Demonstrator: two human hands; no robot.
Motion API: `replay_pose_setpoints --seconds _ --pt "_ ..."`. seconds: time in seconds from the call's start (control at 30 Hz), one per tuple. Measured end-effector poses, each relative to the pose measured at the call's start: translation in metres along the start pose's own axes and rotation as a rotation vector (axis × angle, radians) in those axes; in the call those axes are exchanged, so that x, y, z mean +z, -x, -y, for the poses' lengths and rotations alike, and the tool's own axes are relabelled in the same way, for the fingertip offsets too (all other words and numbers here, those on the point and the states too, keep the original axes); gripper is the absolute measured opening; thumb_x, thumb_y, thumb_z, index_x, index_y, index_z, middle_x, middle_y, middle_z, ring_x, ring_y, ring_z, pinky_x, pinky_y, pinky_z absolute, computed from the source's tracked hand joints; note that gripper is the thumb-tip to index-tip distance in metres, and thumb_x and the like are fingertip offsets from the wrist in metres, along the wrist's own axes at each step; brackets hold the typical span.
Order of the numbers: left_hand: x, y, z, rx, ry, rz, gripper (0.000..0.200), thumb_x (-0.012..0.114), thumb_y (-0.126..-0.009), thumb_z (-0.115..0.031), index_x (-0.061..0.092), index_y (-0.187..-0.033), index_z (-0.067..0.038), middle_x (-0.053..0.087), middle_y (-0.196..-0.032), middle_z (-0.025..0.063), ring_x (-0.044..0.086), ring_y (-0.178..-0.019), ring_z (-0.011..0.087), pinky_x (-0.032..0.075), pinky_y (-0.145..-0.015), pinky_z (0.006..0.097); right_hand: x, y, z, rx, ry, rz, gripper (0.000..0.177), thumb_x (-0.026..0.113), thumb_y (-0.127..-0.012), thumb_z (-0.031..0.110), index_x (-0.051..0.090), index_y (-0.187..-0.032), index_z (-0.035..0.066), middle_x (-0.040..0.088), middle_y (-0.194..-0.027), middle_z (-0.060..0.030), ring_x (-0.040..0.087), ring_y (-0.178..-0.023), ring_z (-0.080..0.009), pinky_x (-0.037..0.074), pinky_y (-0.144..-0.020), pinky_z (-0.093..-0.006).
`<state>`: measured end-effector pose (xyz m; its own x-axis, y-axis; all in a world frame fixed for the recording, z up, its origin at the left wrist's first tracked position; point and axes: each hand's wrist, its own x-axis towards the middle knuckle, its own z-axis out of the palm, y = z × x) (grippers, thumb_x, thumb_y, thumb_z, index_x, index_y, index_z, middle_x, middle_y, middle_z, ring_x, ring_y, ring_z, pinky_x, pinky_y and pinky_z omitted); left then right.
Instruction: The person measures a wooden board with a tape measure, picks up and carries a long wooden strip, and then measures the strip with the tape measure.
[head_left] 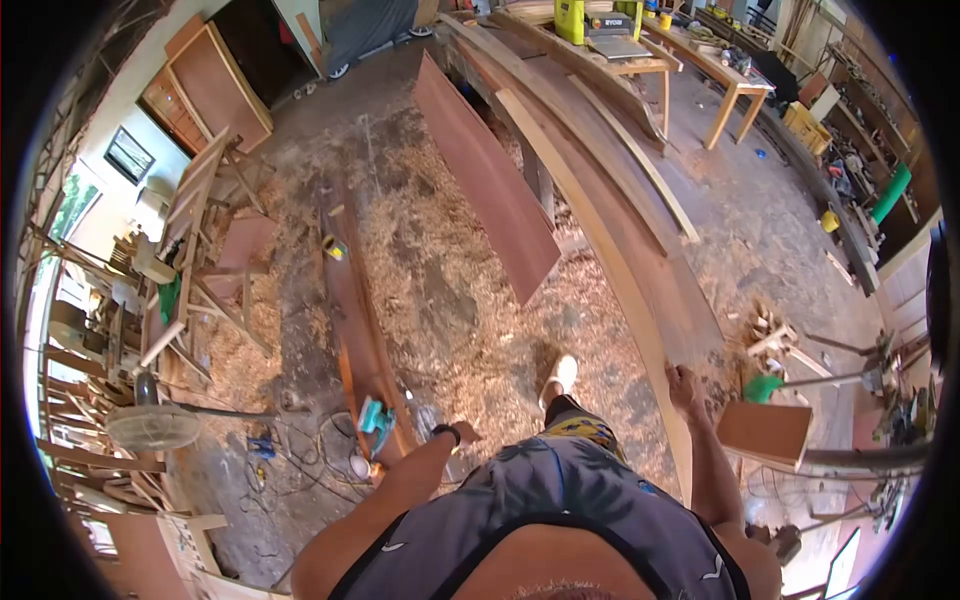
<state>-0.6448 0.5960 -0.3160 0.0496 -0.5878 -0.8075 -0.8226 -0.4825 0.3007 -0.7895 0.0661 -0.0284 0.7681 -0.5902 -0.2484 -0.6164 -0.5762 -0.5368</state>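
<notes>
Wood shavings point(440, 260) lie thick over the concrete floor point(770, 240). A wide reddish board point(490, 190) stands slanted in the middle of the shop, its lower end down among the shavings. At the far end a wooden worktop point(640, 68) carries a lime-green machine point(570, 20). Along the left wall there are unfinished chair frames point(190, 240) and a brown cabinet point(215, 85), with a fan point(155, 427) lying nearer. On the right are a yellow crate point(800, 125) and a small square board point(765, 432).

Both arms are bare and reach forward and down. The left hand point(463, 433) hangs near the hip, its grip too small to read. The right hand point(684, 381) is farther out, fingers curled downward.
</notes>
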Motion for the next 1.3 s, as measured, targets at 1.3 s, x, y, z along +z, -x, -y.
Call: replay_pose_setpoints --seconds 1.3 --pt "-0.495 -0.09 0.227 0.273 0.981 -0.066 0.046 0.069 -0.078 -0.014 0.049 -0.119 -0.003 0.059 -0.102 0.0146 0.06 -0.09 0.0285 0.051 -0.082 0.0421 0.092 -0.244 0.271 0.023 -0.153 0.25 0.033 0.066 -0.08 0.034 0.072 -0.096 0.005 0.069 -0.095 -0.0196 0.066 -0.088 -0.036 0.052 -0.078 -0.0442"
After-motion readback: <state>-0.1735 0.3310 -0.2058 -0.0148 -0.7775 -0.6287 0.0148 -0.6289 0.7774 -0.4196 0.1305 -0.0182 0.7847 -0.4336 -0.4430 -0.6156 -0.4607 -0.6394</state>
